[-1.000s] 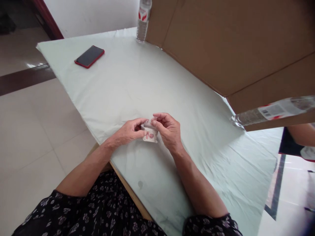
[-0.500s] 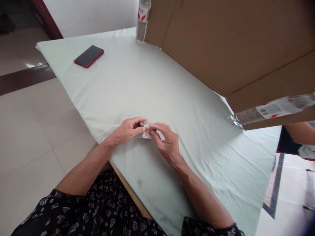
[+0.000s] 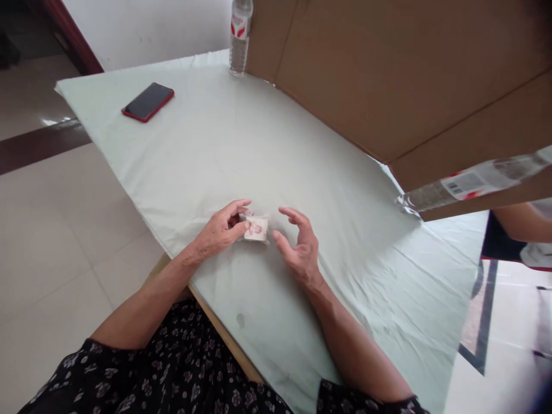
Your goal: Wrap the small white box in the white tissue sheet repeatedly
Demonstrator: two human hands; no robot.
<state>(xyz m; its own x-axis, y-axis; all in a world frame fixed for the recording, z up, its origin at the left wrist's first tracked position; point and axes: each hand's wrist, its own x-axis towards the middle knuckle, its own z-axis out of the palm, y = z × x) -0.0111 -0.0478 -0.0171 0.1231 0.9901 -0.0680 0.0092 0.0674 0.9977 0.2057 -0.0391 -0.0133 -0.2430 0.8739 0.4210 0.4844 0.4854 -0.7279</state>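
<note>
My left hand (image 3: 219,232) pinches a small folded piece of paper with a red print (image 3: 256,228), thumb and fingers closed on its left side, just above the pale green cloth over the table (image 3: 215,149). My right hand (image 3: 299,244) hovers right beside the paper with its fingers curled and apart, holding nothing. A small gap separates its fingertips from the paper.
A red-cased phone (image 3: 148,102) lies at the far left of the table. A water bottle (image 3: 239,35) stands at the back beside a large cardboard sheet (image 3: 401,75). Another bottle (image 3: 470,183) lies at the right. Another person's arm (image 3: 520,221) shows at the right edge.
My right hand has let go of the folded paper and drawn back to the right, its fingers spreading. My left hand keeps its hold on the paper.
</note>
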